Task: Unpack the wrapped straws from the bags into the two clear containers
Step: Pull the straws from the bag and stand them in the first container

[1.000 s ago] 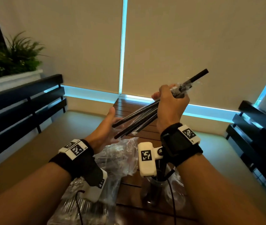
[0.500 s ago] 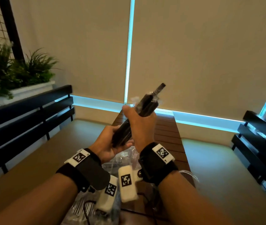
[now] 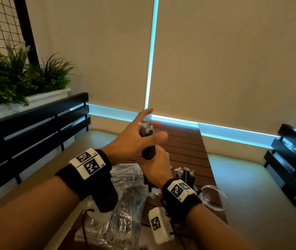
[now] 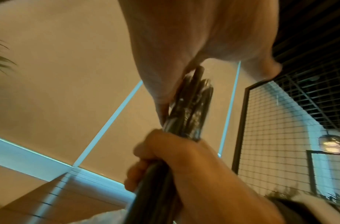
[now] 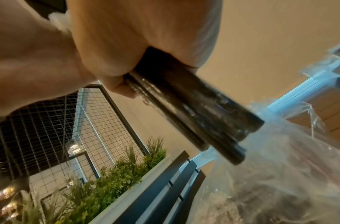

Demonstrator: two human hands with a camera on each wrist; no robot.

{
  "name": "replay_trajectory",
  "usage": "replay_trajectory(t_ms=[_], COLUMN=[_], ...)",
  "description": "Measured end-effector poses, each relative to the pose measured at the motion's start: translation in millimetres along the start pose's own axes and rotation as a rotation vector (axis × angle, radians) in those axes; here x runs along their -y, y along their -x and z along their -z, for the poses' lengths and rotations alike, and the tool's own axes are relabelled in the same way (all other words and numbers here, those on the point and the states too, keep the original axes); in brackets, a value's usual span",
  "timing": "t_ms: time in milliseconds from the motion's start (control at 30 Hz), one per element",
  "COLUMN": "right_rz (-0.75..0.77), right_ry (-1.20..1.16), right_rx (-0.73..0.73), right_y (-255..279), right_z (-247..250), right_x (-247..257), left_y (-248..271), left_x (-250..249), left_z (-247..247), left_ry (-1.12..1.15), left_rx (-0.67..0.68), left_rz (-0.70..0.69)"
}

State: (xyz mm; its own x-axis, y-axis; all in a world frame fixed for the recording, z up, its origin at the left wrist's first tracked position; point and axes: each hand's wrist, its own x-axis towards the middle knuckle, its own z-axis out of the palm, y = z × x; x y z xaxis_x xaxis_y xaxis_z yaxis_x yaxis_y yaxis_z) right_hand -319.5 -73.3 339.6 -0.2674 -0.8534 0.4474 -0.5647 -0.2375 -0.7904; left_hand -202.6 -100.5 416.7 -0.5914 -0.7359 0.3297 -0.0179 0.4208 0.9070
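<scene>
My right hand [image 3: 155, 168] grips a bundle of black wrapped straws [image 3: 148, 153] and holds it upright above the table. My left hand [image 3: 138, 136] lies against the bundle's top end with straight, spread fingers. In the left wrist view the bundle [image 4: 190, 109] rises from the right fist to the left palm. The right wrist view shows the bundle's [image 5: 194, 109] lower end over a clear bag [image 5: 280, 174]. Crumpled clear bags of straws [image 3: 125, 195] lie under my wrists. One clear container [image 3: 214, 197] stands at the right; a second one [image 3: 188, 175] behind it holds black straws.
The slatted wooden table [image 3: 185, 141] runs away from me towards closed blinds. Black benches stand on the left [image 3: 35, 123] and on the right [image 3: 291, 159]. A white planter with green plants [image 3: 17, 78] sits behind the left bench.
The bundle has swung from slanted to upright. My left hand went from the lower end to the top end and spread its fingers. My right hand slid down lower on the bundle.
</scene>
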Motion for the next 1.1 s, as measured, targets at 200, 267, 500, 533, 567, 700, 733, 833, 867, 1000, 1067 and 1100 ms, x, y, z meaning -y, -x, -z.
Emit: replay_trajectory(t_ms=[200,267,500,533,567,700,733,833,867,1000,1067,1100], right_rz=[-0.029,-0.053,-0.191,-0.231,-0.26,-0.281,-0.286,-0.326,-0.344,-0.401,-0.428,-0.428], right_ry=[0.018,-0.009,-0.107,-0.145,-0.177,-0.201,-0.193,-0.144,-0.122,-0.033,0.027,0.071], right_rx=[-0.009,-0.037,-0.325,-0.399,-0.457,-0.577,-0.587,-0.592,-0.579,-0.522,-0.47,-0.437], right_y=[13,16,14,11,8,-1,-2,-1,0,9,15,18], right_z=[4,6,49,60,70,95,96,92,89,75,66,61], right_x=[2,-5,-42,-47,-52,-65,-68,-85,-91,-120,-135,-142], left_y=[-2,-3,-5,-7,-9,-17,-19,-21,-22,-26,-27,-28], left_x=[13,16,41,52,66,131,144,164,170,191,188,184], left_z=[-35,-45,-46,-46,-48,-79,-90,-117,-124,-141,-139,-135], left_ry=[0.023,0.057,0.293,0.258,0.186,-0.252,-0.372,-0.589,-0.617,-0.655,-0.655,-0.631], left_rx=[-0.273,-0.282,-0.005,-0.03,-0.057,0.024,0.076,0.128,0.133,0.168,0.175,0.138], left_rz=[-0.026,-0.038,0.141,0.189,0.239,0.356,0.366,0.36,0.36,0.394,0.36,0.314])
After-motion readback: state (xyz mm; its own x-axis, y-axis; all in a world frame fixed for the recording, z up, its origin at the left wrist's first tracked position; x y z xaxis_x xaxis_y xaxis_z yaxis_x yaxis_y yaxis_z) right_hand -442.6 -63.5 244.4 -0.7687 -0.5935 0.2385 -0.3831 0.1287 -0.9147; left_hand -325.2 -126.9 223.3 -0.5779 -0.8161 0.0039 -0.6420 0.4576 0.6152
